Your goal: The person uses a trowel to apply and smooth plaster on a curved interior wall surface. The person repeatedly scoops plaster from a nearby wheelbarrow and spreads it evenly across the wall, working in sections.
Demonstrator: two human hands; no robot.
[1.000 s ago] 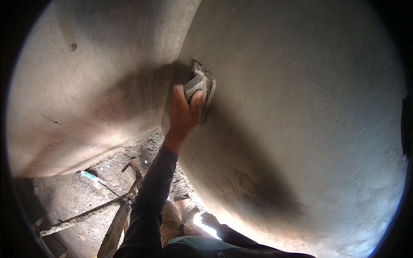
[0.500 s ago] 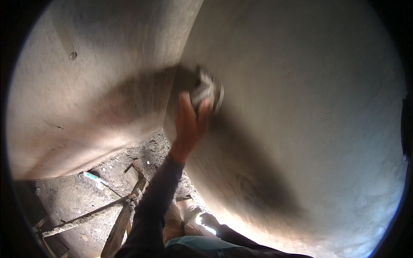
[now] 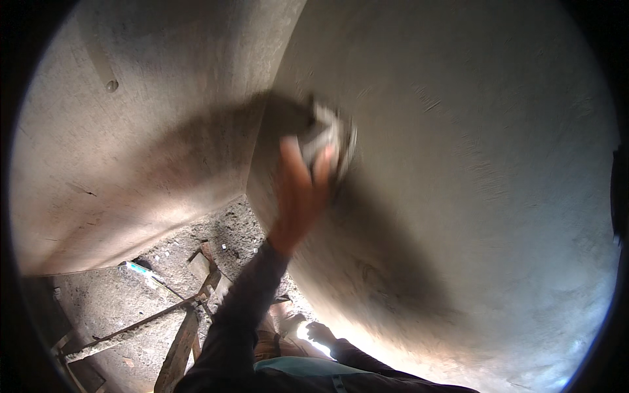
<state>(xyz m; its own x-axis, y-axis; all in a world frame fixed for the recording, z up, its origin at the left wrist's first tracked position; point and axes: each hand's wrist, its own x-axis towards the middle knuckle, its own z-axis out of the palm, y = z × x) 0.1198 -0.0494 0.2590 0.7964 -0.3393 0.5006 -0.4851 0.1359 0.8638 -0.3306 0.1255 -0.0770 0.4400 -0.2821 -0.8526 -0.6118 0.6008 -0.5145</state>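
1. Plastered walls fill most of our view: left wall (image 3: pixel 131 144) and right wall (image 3: pixel 472 164) meet at an inside corner near centre, both grey-brown and smooth.
2. Low left we see the dirt floor (image 3: pixel 118 308) with rubble, a small blue-white tube (image 3: pixel 139 268) by the left wall's base, and wooden slats (image 3: pixel 187 324) crossing beside a thin metal rod (image 3: pixel 131 326).
3. Our left hand (image 3: pixel 303 190) is raised on a dark-sleeved forearm, fingers curled and clamped on a grey float tool (image 3: pixel 327 134), motion-blurred; the tool is pressed to the right wall just past the corner.
4. Our right hand (image 3: pixel 321 333) sits low near the bottom edge, dark and small in shadow; we cannot tell if its fingers are spread or closed, nor whether it holds anything.
5. Open wall runs wide to the right of the tool, nothing in the way; the hand's shadow falls across the corner and down the right wall.
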